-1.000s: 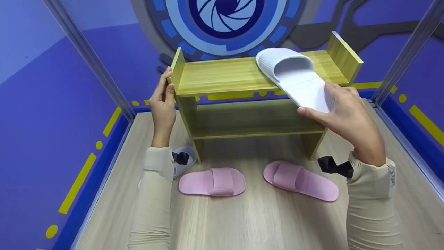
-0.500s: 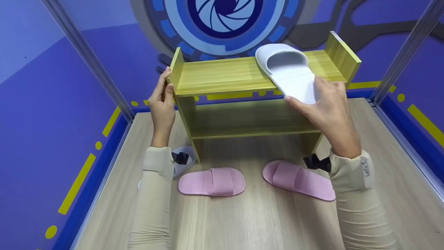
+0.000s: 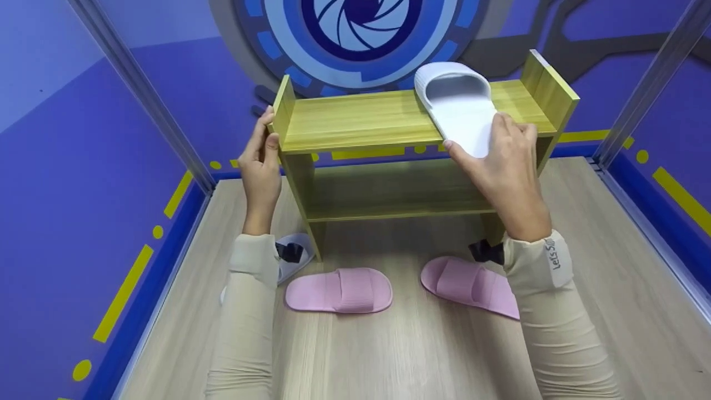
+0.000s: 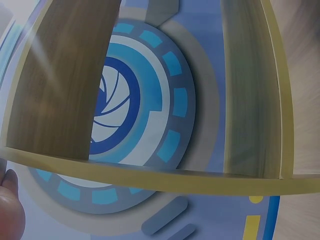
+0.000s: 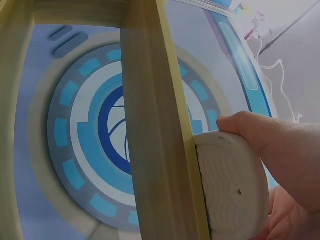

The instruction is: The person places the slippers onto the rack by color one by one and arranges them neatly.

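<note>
My right hand (image 3: 514, 180) pinches the heel end of a white slide slipper (image 3: 466, 125), thumb on one edge and fingers on the other. The slipper's toe end points to the back and lies over the top board of a wooden shoe rack (image 3: 355, 119), its heel jutting past the front edge. In the right wrist view the patterned sole (image 5: 232, 190) shows right at the board's edge. My left hand (image 3: 260, 166) rests with extended fingers against the outer face of the rack's left side panel (image 3: 283, 111), thumb near its front edge.
Two pink slippers lie on the floor before the rack, one left (image 3: 339, 290) and one right (image 3: 469, 283), the latter partly behind the right sleeve. Another white slipper (image 3: 291, 269) is half hidden by the left sleeve. Blue-purple walls (image 3: 139, 222) enclose the sides and back.
My right hand has moved left and away from me, carrying the white slipper farther over the top board and turning it straighter. The left hand has stayed at the rack's side.
</note>
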A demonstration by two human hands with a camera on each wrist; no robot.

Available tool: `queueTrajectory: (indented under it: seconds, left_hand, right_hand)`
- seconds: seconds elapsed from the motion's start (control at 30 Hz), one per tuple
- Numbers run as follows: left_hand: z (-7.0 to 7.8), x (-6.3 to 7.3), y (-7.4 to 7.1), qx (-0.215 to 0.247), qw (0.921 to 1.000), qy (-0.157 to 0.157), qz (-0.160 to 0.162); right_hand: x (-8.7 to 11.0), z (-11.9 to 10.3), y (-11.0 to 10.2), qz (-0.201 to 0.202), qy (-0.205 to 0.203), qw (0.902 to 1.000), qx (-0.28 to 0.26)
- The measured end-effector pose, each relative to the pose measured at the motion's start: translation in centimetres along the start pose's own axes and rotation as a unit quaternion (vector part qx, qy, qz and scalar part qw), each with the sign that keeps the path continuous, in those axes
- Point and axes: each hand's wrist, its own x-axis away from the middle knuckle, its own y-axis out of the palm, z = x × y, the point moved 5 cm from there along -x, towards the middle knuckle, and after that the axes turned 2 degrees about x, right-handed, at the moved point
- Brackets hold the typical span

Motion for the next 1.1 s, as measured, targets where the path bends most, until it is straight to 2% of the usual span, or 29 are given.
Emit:
queueTrajectory:
  seconds: [0.37, 0.63, 0.8, 1.1]
  left_hand:
    - [0.1, -0.1, 0.2, 0.006, 1.0, 0.007, -0.001]
    - [0.0, 0.0, 0.2, 0.009, 0.9999, 0.004, 0.006]
    - [-0.4, -0.1, 0.1, 0.004, 1.0, 0.006, 0.002]
    - [0.4, 0.1, 0.1, -0.005, 1.0, 0.007, 0.004]
  right_hand:
    - [-0.6, -0.7, 0.8, -0.018, 0.018, 0.9996, 0.016]
    - [-0.4, -1.6, 1.2, 0.001, -0.008, 1.0, 0.005]
    - [-0.7, -1.8, 1.2, -0.014, 0.007, 0.9998, 0.014]
    - [-0.7, -1.9, 1.5, -0.017, 0.014, 0.9995, 0.021]
